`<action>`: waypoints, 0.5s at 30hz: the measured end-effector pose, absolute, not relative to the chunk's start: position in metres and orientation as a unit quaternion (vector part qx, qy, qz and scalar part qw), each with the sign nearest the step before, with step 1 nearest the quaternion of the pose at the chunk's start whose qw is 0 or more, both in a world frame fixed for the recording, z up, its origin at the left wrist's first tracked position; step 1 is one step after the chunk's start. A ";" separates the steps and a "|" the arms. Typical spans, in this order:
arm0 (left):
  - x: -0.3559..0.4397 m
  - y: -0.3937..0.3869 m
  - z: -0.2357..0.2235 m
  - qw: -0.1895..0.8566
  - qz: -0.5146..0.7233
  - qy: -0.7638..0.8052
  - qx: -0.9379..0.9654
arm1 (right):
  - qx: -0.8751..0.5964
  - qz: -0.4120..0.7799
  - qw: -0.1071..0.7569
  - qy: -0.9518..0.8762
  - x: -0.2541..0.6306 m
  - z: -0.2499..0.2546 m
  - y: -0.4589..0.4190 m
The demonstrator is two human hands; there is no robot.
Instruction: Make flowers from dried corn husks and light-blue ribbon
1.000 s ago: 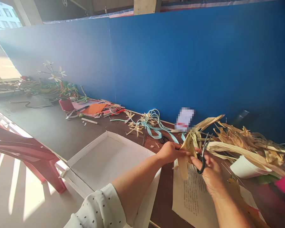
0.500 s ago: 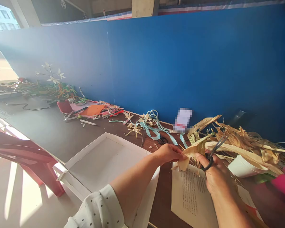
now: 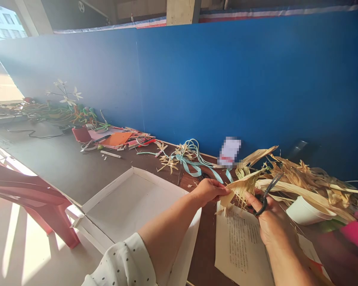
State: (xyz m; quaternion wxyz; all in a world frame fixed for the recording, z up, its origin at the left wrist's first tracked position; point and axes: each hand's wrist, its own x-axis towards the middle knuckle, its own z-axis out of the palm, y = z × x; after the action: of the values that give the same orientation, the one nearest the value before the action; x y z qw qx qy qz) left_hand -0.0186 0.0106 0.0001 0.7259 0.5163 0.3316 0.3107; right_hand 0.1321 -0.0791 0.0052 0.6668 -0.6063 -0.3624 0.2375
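Observation:
My left hand (image 3: pixel 209 191) pinches the left end of a pale yellow dried corn husk (image 3: pixel 241 186), whose lower edge is cut into a fringe. Black-handled scissors (image 3: pixel 267 197) sit in my right hand (image 3: pixel 271 220), their blades pointing up and away to the right, clear of the fringe. The thumb side of that hand reaches the fringe's right part. Below both hands lies a printed sheet (image 3: pixel 237 242). More dried husks (image 3: pixel 310 178) are heaped to the right, partly over a tipped white cup (image 3: pixel 308 210).
A shallow white box lid (image 3: pixel 107 200) lies to the left on the dark table (image 3: pixel 77 159). Behind it are light blue ribbon (image 3: pixel 191 165), straw-coloured star flowers (image 3: pixel 168 162) and orange paper (image 3: pixel 117 139). A blue partition (image 3: pixel 226 79) bounds the back; a red plastic chair (image 3: pixel 47 202) stands at left.
The husk and my left fingers have shifted slightly left. The fringe hangs looser and more spread near my right thumb. The scissors have barely moved and stay in my right hand.

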 end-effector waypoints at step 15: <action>-0.041 0.028 0.018 0.634 0.458 0.390 0.486 | -0.706 0.319 0.526 -0.351 0.148 -0.010 -0.078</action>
State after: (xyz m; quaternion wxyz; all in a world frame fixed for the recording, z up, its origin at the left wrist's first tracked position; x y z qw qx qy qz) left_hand -0.0407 0.0282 0.0184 0.6340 0.4860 0.3898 0.4582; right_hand 0.1484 -0.0784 -0.0103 0.5265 -0.7059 -0.3505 0.3189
